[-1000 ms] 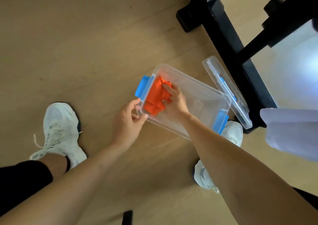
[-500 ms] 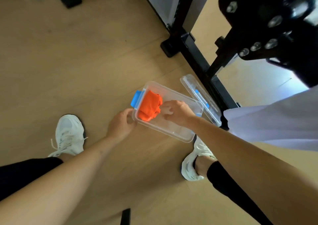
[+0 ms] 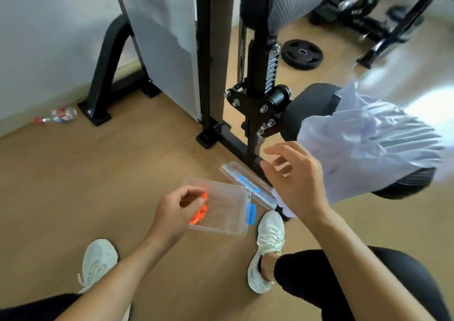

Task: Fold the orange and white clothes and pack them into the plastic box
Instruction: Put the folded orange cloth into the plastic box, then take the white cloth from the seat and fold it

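Framework of one black machine (image 3: 211, 50) rises beyond the right hand (image 3: 294, 180). One white garment (image 3: 368, 143) drapes a padded seat (image 3: 309, 104) just right of that hand, whose fingers (image 3: 280, 148) are spread wide in the air, holding nothing. One clear plastic box (image 3: 226, 222) sits on the floor (image 3: 98, 185) under the left hand (image 3: 174, 212); its one lid (image 3: 248, 185) lies just left of the right hand. The left hand hangs loosely curled, seemingly gripping nothing. One bunched orange garment (image 3: 199, 216) lies inside the box, partly hidden beneath it.

Black gym frame (image 3: 255, 79), weight plate (image 3: 301, 54), perhaps a bottle (image 3: 59, 115)
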{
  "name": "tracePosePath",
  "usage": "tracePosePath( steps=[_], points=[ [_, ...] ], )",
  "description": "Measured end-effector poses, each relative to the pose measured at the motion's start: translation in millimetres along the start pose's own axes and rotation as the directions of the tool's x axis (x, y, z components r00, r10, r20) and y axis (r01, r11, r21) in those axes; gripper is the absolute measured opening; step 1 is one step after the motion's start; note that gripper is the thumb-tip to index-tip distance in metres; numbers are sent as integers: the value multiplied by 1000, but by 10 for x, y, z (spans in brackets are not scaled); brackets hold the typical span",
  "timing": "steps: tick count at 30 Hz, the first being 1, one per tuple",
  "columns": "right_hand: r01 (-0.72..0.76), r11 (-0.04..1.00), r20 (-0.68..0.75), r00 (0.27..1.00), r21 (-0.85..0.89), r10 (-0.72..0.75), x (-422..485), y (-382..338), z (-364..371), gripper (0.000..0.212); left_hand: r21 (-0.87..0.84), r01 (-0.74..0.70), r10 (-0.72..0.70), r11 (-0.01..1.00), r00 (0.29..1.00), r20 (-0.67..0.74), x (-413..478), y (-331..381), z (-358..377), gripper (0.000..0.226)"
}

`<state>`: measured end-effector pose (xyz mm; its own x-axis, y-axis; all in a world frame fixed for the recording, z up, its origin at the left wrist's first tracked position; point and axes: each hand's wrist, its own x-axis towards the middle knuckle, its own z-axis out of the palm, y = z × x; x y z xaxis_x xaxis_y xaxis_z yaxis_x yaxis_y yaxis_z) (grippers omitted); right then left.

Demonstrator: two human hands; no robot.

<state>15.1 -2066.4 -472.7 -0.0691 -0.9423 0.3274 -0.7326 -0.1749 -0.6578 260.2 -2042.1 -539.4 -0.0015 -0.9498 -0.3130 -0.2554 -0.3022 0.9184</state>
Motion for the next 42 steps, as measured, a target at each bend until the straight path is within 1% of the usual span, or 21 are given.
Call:
tracePosePath(
  steps=[2,4,6,8,10,12,15,17,20,22,23,26,29,31,32,33,35,37,39,40,42],
  points=[
    [9,996,-151,988,-93,-23,68,89,-245,16,-19,-27,28,999,999,25,-41,209,155,19],
    [-11,973,-229,972,-229,-43,154,265,-438,20,-3,-54,55,999,997,56,-11,390,353,20],
    [-116,938,-240,970,-327,36,211,500,-585,33,33,-101,97,994,990,101,66,570,580,19],
    [-249,890,-203,962,-381,182,234,699,-680,49,51,-134,125,990,980,156,185,727,825,17],
    [-318,857,-157,948,-406,278,246,834,-733,56,66,-146,131,987,974,187,332,856,1079,21],
    [-326,847,-149,945,-419,290,270,903,-748,49,41,-127,116,991,974,193,461,969,1327,33],
    [-333,863,-198,941,-380,276,324,923,-769,16,30,-69,60,997,968,244,590,1089,1641,52],
    [-323,879,-208,942,-350,263,328,930,-773,11,55,-24,7,998,954,299,625,1120,1799,49],
    [-285,909,-188,953,-305,235,324,901,-777,11,-14,11,-7,1000,955,295,601,1184,1904,30],
    [-264,933,-177,958,-245,225,302,879,-794,11,-54,2,10,999,974,225,571,1198,1871,14],
    [-255,944,-172,960,-207,222,286,871,-805,10,-76,0,15,997,981,193,551,1190,1823,12],
    [-194,976,-152,972,-101,177,230,797,-822,6,-143,-28,52,989,985,166,473,1087,1570,16],
    [-86,996,-47,995,-39,84,163,659,-749,2,-133,-71,90,989,985,147,326,1031,1276,18],
    [-40,999,-2,999,4,40,113,600,-712,11,-143,-100,112,985,991,76,242,1021,1077,14],
    [-29,999,-10,1000,17,29,93,578,-714,21,-158,-109,115,981,993,33,196,1020,969,14],
    [-30,1000,-37,999,4,30,81,574,-728,33,-173,-113,113,978,994,-7,155,1020,858,14],
    [-58,990,-99,994,-131,46,71,594,-773,57,-164,-129,119,978,990,-70,56,999,610,13],
    [-133,940,-25,991,-316,132,73,635,-811,70,-114,-169,158,979,982,-99,-49,968,361,11],
    [-164,872,93,968,-461,231,67,711,-779,63,-57,-201,194,978,974,-114,-156,931,134,12],
    [-157,849,111,964,-505,244,65,728,-746,55,-40,-208,202,977,972,-116,-212,915,42,12],
    [-131,840,73,977,-527,198,68,697,-648,34,4,-223,221,975,968,-118,-327,902,-102,12]
  ],
)
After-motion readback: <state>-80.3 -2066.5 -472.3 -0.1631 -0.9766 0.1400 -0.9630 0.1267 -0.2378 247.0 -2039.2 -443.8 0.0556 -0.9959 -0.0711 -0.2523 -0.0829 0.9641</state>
